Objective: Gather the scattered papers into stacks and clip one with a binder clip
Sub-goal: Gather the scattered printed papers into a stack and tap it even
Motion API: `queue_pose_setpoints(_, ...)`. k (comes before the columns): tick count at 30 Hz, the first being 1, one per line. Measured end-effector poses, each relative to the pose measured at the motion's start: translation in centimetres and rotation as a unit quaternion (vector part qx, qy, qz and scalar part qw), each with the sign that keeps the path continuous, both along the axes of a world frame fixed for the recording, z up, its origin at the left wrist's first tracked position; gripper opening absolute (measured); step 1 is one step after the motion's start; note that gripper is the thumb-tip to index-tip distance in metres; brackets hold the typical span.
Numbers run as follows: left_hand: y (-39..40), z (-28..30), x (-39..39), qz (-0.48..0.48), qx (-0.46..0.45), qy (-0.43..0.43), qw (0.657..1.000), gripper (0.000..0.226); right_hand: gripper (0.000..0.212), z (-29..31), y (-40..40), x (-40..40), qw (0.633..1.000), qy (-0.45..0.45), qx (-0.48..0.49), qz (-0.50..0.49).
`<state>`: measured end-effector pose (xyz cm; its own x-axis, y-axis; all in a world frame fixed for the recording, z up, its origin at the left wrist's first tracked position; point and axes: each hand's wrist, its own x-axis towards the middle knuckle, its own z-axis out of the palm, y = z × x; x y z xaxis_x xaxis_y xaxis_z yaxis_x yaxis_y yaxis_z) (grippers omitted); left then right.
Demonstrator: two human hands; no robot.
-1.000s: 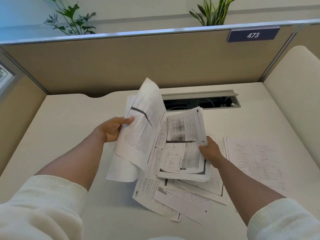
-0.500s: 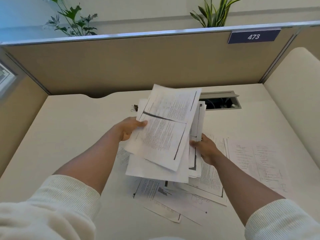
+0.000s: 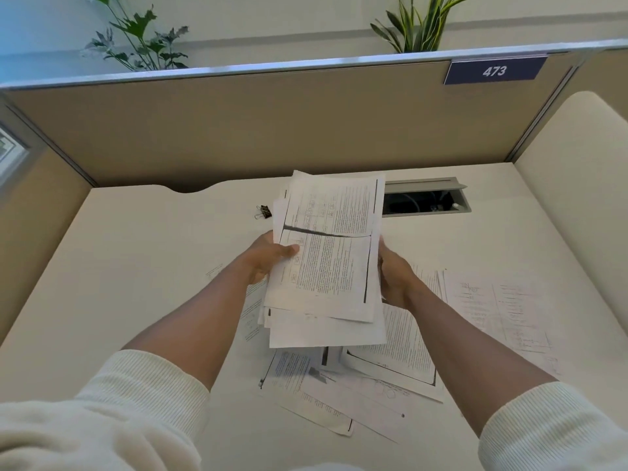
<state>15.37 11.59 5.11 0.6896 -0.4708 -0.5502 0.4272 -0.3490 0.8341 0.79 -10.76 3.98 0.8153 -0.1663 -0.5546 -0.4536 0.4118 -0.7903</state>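
A loose stack of printed papers (image 3: 328, 263) is held up above the desk between both hands. My left hand (image 3: 268, 258) grips its left edge with the thumb on top. My right hand (image 3: 394, 277) holds the right edge, fingers hidden behind the sheets. Several more printed sheets (image 3: 390, 355) lie scattered flat on the desk under and in front of the stack. A faintly printed sheet (image 3: 499, 311) lies to the right. A small black binder clip (image 3: 264, 211) rests on the desk just left of the stack's top.
The white desk (image 3: 136, 266) is walled by tan cubicle partitions (image 3: 238, 130) at the back and left. An open cable tray (image 3: 423, 201) is cut into the desk behind the stack. A cream chair back (image 3: 577, 185) stands at right.
My left hand brought its sheets onto those in my right hand, making one stack held by both. The stack lifted and squared up, uncovering the binder clip.
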Motion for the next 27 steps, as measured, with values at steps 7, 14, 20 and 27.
queue_pose_setpoints(7,-1.2,1.7,0.3,0.084,-0.056,-0.064,0.993,0.045,0.072,2.4,0.5,1.8,0.994,-0.088,-0.063,0.022)
queue_pose_setpoints(14,-1.8,2.9,0.4,0.114,-0.114,-0.078,0.984,0.032,0.091,3.7,1.8,2.5,0.979,-0.156,-0.125,0.045)
queue_pose_setpoints(20,-1.5,2.9,0.7,0.137,-0.083,-0.029,0.987,0.027,0.122,3.8,2.3,2.6,0.98,-0.148,-0.119,0.055)
queue_pose_setpoints(27,-0.7,2.5,0.7,0.169,-0.071,0.019,0.983,0.035,0.084,4.1,1.6,2.0,0.982,-0.163,-0.057,0.076)
